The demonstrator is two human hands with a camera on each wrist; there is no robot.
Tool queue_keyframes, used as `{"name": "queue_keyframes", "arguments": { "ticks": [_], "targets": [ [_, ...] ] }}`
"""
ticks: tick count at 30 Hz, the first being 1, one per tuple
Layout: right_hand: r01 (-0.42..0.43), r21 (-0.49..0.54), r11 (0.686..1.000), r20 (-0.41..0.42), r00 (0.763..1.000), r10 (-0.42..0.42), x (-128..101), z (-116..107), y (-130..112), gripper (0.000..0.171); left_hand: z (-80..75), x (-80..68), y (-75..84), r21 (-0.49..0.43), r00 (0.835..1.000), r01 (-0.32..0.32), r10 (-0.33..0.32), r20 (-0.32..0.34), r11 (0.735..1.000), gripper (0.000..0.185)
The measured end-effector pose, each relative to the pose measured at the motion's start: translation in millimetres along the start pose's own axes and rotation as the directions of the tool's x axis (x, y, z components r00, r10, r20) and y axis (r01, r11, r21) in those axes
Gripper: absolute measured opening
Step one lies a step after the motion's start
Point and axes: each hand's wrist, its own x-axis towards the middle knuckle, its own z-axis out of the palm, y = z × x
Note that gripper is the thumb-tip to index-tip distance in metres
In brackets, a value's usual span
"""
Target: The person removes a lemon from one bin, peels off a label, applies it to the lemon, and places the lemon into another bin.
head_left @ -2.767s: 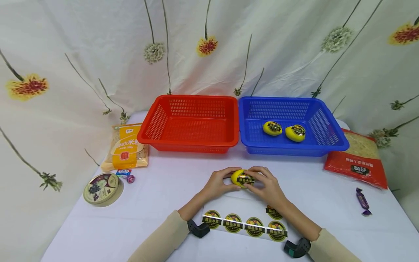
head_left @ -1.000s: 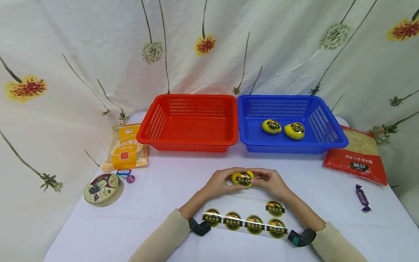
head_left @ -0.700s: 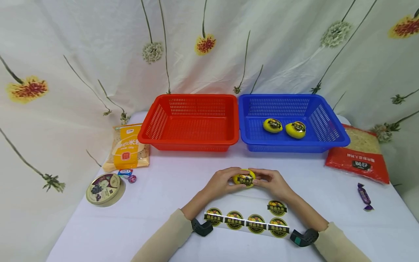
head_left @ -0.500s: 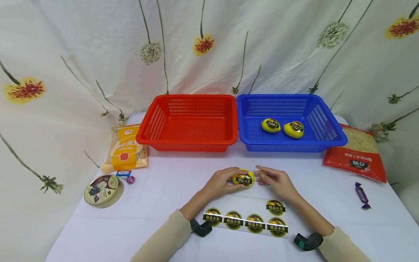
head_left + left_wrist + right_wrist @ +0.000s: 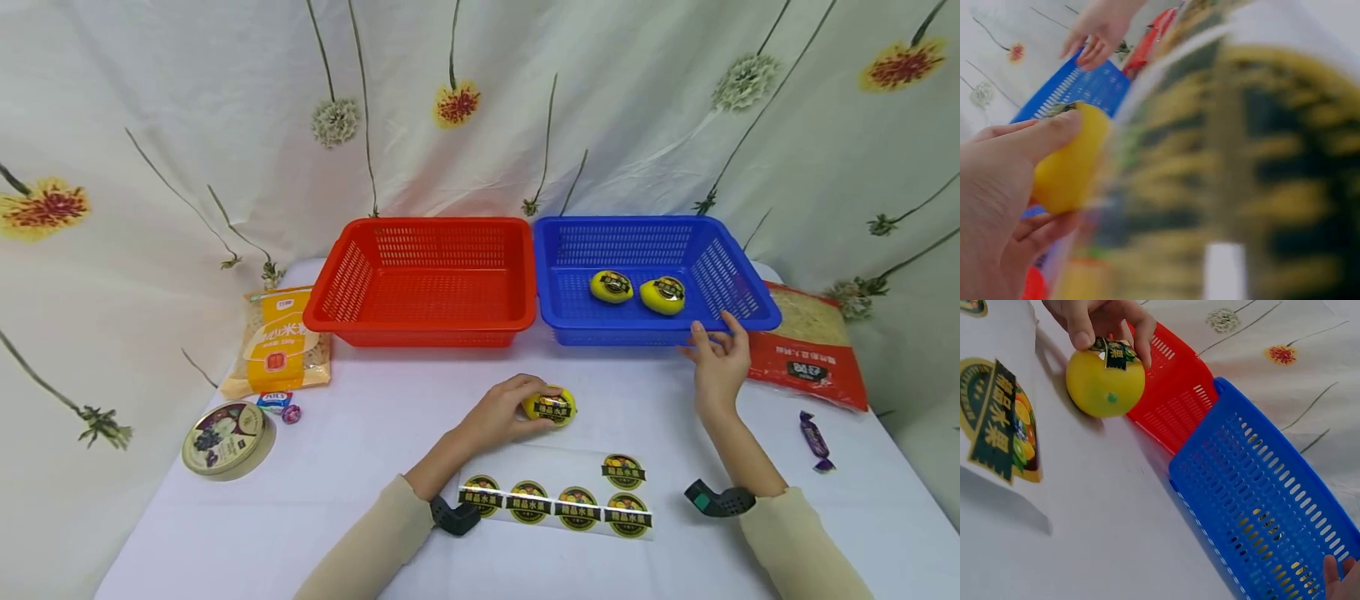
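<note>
My right hand [image 5: 718,360] is no longer pressing the label; it is resting with relaxed fingers at the front rim of the blue basket [image 5: 622,323], so the sticking looks finished. My left hand [image 5: 504,411] is gripping the labelled yellow fruit [image 5: 550,406] on the table [image 5: 360,467], beside the sticker sheet [image 5: 558,498].

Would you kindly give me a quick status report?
Left hand grips labelled lemon on table. Right hand open at blue basket rim. Nothing between.
</note>
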Motion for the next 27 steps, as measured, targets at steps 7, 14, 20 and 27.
{"name": "queue_keyframes", "arguments": {
  "ticks": [7,14,20,27],
  "targets": [
    [0.007,-0.027,1.0,-0.122,0.992,-0.01,-11,17,-21,0.05,-40.1,53.2,17.8,-0.249,0.996,-0.059,0.073,0.048,0.967,0.042],
    [0.028,-0.112,0.993,-0.126,0.991,-0.042,-9,20,-20,0.044,-73.6,149.9,30.9,-0.244,0.997,-0.031,0.012,-0.079,0.969,0.042],
    [0.081,-0.245,0.966,-0.106,0.988,-0.11,-12,19,-17,0.046,-59.2,208.7,1.6,-0.006,0.965,0.19,-0.185,0.184,0.982,0.04],
    [0.126,-0.241,0.962,-0.088,0.985,-0.151,-20,25,-35,0.046,-37.3,234.7,-15.7,0.179,0.862,0.295,-0.342,0.374,0.939,0.039]
  ]
}}
